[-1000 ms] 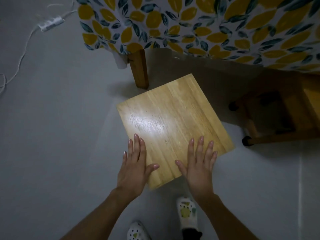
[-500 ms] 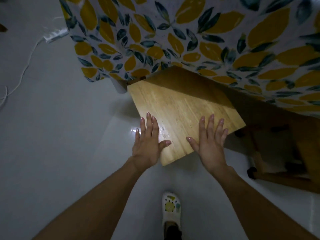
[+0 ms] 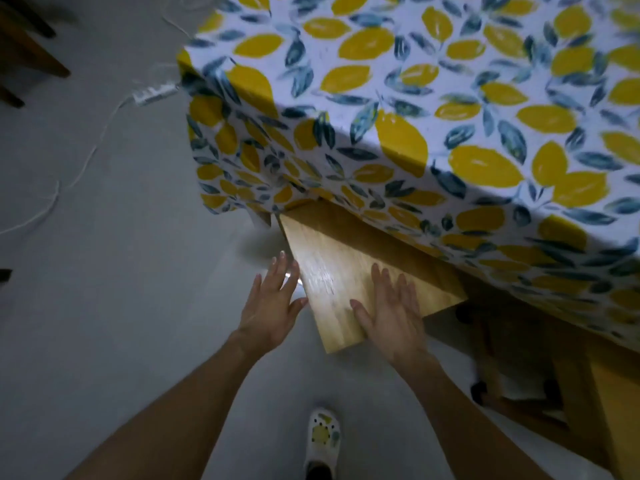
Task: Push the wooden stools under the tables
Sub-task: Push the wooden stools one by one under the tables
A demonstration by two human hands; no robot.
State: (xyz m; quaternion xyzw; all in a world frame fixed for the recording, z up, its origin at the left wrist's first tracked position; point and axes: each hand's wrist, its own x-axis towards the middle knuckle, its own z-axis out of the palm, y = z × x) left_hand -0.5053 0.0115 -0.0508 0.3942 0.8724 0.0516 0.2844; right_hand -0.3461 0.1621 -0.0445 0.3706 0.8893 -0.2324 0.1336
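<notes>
A light wooden stool (image 3: 341,268) with a square seat sits partly under the table (image 3: 433,109), which wears a lemon-print cloth. The far half of the seat is shadowed or hidden by the hanging cloth. My right hand (image 3: 389,317) lies flat on the near part of the seat, fingers spread. My left hand (image 3: 273,303) hovers beside the seat's left edge, fingers apart, holding nothing; whether it touches the edge I cannot tell.
A second wooden stool (image 3: 588,386) stands under the table at the lower right. A white power strip (image 3: 152,93) and its cord lie on the grey floor at the left. Dark wooden legs (image 3: 27,53) show at top left. My shoe (image 3: 322,436) is below.
The stool has slid away from me and further under the table, so more of its seat is covered. My left hand has come off the seat to its left side.
</notes>
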